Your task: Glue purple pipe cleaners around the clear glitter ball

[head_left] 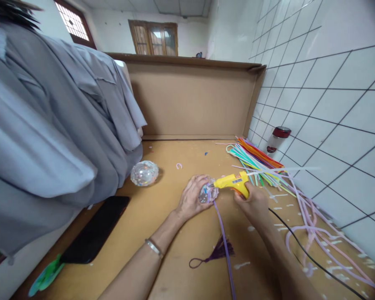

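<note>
My left hand (pixel 192 193) is closed around a clear faceted ball (pixel 206 196) and presses it against the table. A purple pipe cleaner (pixel 224 237) lies along the ball's front and trails down toward the table's near edge. My right hand (pixel 253 202) grips a yellow hot glue gun (pixel 233 182) by its handle, with a glue stick (pixel 284 169) sticking out of the back. The nozzle tip is at the top of the ball; whether it touches is hard to make out. A dark purple tassel (pixel 217 250) with a loop lies just below, beside the pipe cleaner.
A second clear faceted ball (pixel 144 173) sits at left, near a black phone (pixel 95 229) and hanging grey cloth (pixel 65 125). Coloured pipe cleaners (pixel 256 160) lie at right by a red-lidded jar (pixel 276 139). The gun's black cord (pixel 312 256) crosses the right side. A cardboard wall (pixel 193 100) stands behind.
</note>
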The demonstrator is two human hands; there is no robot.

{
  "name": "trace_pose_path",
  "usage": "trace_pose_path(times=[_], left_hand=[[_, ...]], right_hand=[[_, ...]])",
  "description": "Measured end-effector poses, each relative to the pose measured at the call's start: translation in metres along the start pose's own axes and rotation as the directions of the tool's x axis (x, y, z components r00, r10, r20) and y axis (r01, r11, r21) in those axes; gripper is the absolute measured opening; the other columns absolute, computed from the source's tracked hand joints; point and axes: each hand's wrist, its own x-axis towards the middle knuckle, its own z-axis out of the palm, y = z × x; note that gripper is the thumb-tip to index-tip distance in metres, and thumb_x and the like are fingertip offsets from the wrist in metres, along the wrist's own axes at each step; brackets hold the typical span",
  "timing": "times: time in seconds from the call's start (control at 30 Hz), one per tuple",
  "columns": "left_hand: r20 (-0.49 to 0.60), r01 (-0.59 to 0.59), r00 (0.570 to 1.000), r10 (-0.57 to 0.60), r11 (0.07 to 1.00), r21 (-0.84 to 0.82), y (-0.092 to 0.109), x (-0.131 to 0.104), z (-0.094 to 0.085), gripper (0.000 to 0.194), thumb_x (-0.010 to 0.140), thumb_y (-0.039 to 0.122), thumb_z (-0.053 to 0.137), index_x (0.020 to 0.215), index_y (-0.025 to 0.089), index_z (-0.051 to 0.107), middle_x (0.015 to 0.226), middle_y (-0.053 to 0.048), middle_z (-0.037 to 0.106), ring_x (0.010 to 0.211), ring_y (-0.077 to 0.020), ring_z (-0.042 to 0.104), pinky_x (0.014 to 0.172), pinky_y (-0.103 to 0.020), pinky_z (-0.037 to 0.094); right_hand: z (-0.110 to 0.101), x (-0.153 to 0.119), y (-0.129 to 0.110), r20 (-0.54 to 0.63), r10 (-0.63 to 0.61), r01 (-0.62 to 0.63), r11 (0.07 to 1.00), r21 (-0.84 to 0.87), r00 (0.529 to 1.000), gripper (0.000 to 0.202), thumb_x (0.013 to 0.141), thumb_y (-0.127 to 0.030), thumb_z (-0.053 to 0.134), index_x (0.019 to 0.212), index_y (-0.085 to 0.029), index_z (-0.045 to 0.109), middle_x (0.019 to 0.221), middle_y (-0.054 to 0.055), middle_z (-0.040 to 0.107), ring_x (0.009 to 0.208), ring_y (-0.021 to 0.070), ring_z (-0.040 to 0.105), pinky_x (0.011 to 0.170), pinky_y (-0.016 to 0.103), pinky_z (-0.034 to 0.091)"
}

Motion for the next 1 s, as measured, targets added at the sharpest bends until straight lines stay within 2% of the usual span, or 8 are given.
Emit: trace_pose_path(times=[0.17,0.4,0.5,0.7,1.0], left_hand=[[-0.004,-0.026,1.0,0.026,1.0,-0.006,0.0003,0.0014,-0.0007,0.076,0.071,0.032,0.079,0.134,0.021,0.039,0.131,-0.016,0.057,0.125,-0.0303,0.054,0.107,-0.053,0.044],[-0.006,-0.003,1.0,0.003,1.0,-0.019,0.0001,0.0011,-0.0005,0.077,0.07,0.033,0.079,0.135,0.023,0.038,0.131,-0.016,0.056,0.125,-0.031,0.054,0.105,-0.054,0.045],[-0.011,0.001,1.0,-0.001,1.0,-0.024,0.0004,0.0011,-0.0007,0.077,0.07,0.034,0.079,0.135,0.022,0.039,0.131,-0.015,0.056,0.125,-0.0308,0.054,0.105,-0.053,0.045],[0.007,0.012,1.0,-0.012,1.0,-0.02,0.001,0.0013,-0.0013,0.076,0.071,0.034,0.079,0.135,0.022,0.039,0.132,-0.015,0.056,0.126,-0.0309,0.053,0.106,-0.053,0.045],[0.02,0.004,1.0,-0.004,1.0,-0.011,0.0005,0.0005,-0.0008,0.076,0.071,0.033,0.079,0.134,0.022,0.039,0.132,-0.015,0.056,0.126,-0.0309,0.054,0.107,-0.054,0.044]], right_hand=[[0.0013,0.0026,0.0027,0.12,0.108,-0.117,0.991,0.071,0.987,0.02,0.075,-0.042,0.05,0.066,-0.024,0.047,0.054,-0.001,0.051,0.051,0.0157,0.045,0.052,0.026,0.03],[-0.0004,0.007,0.0053,0.247,0.19,-0.228,0.964,0.134,0.95,0.023,0.07,-0.045,0.05,0.061,-0.024,0.048,0.051,-0.003,0.047,0.048,0.0141,0.043,0.048,0.025,0.028],[-0.0014,0.0075,0.005,0.241,0.183,-0.226,0.961,0.163,0.953,0.024,0.069,-0.045,0.051,0.06,-0.024,0.047,0.049,-0.003,0.045,0.047,0.0137,0.041,0.048,0.025,0.028],[-0.0021,0.0068,0.0016,0.223,0.196,-0.235,0.957,0.168,0.955,0.024,0.07,-0.046,0.049,0.062,-0.023,0.051,0.053,-0.001,0.052,0.05,0.015,0.047,0.051,0.025,0.032],[-0.0009,0.0057,0.0032,0.178,0.144,-0.17,0.975,0.142,0.974,0.023,0.072,-0.045,0.051,0.062,-0.023,0.05,0.053,-0.001,0.052,0.051,0.0154,0.047,0.05,0.025,0.03]])
